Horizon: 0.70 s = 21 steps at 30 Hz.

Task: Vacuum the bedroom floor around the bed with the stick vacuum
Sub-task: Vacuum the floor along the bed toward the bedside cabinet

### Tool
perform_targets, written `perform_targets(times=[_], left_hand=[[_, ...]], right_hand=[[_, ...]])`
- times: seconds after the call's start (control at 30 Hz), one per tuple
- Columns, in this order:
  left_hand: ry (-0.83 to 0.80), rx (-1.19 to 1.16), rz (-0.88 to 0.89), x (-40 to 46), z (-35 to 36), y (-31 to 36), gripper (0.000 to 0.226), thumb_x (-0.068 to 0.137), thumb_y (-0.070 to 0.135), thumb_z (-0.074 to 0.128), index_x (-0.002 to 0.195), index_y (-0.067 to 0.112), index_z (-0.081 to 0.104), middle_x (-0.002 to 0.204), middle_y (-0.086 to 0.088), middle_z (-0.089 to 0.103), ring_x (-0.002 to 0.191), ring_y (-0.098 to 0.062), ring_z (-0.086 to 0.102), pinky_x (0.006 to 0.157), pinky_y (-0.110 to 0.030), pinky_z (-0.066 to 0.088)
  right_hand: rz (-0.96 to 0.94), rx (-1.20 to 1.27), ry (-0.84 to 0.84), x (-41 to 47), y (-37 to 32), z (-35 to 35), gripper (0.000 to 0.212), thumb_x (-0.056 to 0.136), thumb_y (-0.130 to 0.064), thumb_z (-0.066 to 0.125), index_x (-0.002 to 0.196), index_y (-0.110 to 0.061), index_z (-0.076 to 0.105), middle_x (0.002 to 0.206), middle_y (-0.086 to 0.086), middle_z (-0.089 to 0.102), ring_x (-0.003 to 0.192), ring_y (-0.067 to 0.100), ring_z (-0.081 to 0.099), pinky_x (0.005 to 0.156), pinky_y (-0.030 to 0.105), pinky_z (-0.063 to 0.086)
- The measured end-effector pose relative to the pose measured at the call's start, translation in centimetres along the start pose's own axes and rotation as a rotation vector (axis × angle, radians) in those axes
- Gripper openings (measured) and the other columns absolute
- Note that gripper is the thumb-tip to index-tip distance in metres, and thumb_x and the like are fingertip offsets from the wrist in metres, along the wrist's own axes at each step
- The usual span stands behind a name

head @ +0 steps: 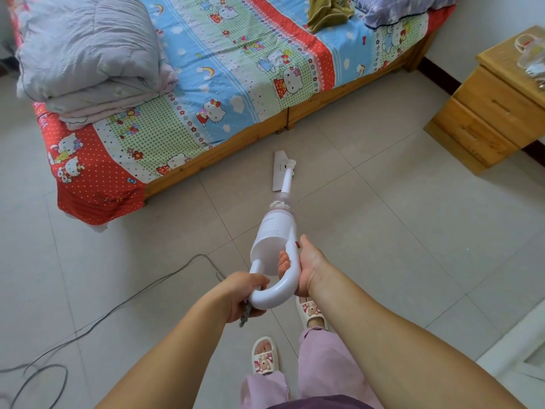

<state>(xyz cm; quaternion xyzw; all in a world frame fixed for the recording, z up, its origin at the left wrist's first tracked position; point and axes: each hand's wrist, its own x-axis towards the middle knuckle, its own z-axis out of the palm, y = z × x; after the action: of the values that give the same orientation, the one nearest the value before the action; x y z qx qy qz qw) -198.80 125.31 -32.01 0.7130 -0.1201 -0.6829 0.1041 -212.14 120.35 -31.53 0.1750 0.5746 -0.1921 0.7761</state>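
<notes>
A white stick vacuum [275, 231] slopes down from my hands to the tiled floor. Its flat floor head [278, 171] lies on the tiles just in front of the wooden bed frame [224, 152]. My right hand [306, 264] grips the upper side of the looped handle, thumb near a red switch. My left hand [244, 296] grips the lower curve of the handle where the grey cord comes out. The bed [206, 84] carries a cartoon-print sheet in red, blue and green.
A grey power cord [118, 305] trails over the floor to the left and coils at the lower left. A folded grey quilt [88, 54] lies on the bed. A wooden nightstand [495, 107] stands at the right wall. My slippered feet [265, 355] are below the handle.
</notes>
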Motion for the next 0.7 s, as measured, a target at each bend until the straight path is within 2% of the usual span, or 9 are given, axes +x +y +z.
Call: perform_targets(times=[0.27, 0.43, 0.5, 0.57, 0.63, 0.7], left_hand=[[0.007, 0.016, 0.002, -0.4, 0.2, 0.5, 0.038, 0.086, 0.013, 0.06, 0.118, -0.006, 0.05, 0.076, -0.016, 0.062, 0.056, -0.02, 0.06, 0.047, -0.027, 0.051], [-0.011, -0.044, 0.017, -1.1, 0.2, 1.1, 0.033, 0.086, 0.009, 0.057, 0.115, -0.006, 0.051, 0.075, -0.015, 0.06, 0.056, -0.02, 0.058, 0.047, -0.027, 0.051], [-0.023, -0.074, 0.031, -1.6, 0.2, 1.5, 0.029, 0.086, 0.006, 0.055, 0.112, -0.006, 0.05, 0.074, -0.015, 0.059, 0.057, -0.02, 0.058, 0.049, -0.028, 0.052], [-0.037, -0.087, 0.06, -1.6, 0.1, 1.8, 0.029, 0.086, 0.003, 0.052, 0.113, -0.007, 0.05, 0.075, -0.015, 0.059, 0.06, -0.021, 0.059, 0.055, -0.031, 0.054], [-0.061, -0.074, 0.12, -1.9, 0.0, 2.4, 0.036, 0.084, 0.001, 0.049, 0.12, -0.003, 0.049, 0.086, -0.018, 0.061, 0.066, -0.024, 0.062, 0.068, -0.037, 0.055], [-0.084, -0.038, 0.217, -2.5, -0.2, 3.0, 0.047, 0.083, 0.0, 0.046, 0.129, 0.011, 0.043, 0.112, -0.019, 0.058, 0.072, -0.026, 0.063, 0.072, -0.04, 0.056]], right_hand=[[-0.022, 0.007, -0.003, -0.7, -0.3, 0.3, 0.054, 0.09, -0.055, 0.044, 0.069, -0.006, 0.054, 0.04, 0.002, 0.048, 0.024, 0.011, 0.04, 0.032, 0.01, 0.037], [-0.06, -0.04, -0.009, -1.1, -0.7, 0.8, 0.036, 0.092, -0.041, 0.052, 0.081, -0.006, 0.056, 0.04, 0.004, 0.051, 0.023, 0.011, 0.041, 0.03, 0.011, 0.038], [-0.118, -0.105, 0.013, -1.7, -0.8, 1.2, 0.027, 0.093, -0.033, 0.055, 0.096, -0.007, 0.057, 0.05, 0.005, 0.054, 0.026, 0.011, 0.044, 0.032, 0.011, 0.04], [-0.213, -0.192, 0.041, -2.5, -0.8, 1.6, 0.022, 0.094, -0.025, 0.055, 0.11, -0.009, 0.053, 0.068, 0.008, 0.058, 0.038, 0.011, 0.052, 0.035, 0.013, 0.043], [-0.313, -0.276, 0.054, -3.3, -0.9, 1.9, 0.022, 0.095, -0.018, 0.051, 0.115, -0.008, 0.05, 0.08, 0.012, 0.06, 0.053, 0.014, 0.055, 0.039, 0.018, 0.046], [-0.388, -0.386, 0.054, -4.2, -1.1, 2.2, 0.021, 0.096, -0.015, 0.048, 0.115, -0.005, 0.048, 0.077, 0.014, 0.06, 0.057, 0.018, 0.054, 0.051, 0.024, 0.05]])
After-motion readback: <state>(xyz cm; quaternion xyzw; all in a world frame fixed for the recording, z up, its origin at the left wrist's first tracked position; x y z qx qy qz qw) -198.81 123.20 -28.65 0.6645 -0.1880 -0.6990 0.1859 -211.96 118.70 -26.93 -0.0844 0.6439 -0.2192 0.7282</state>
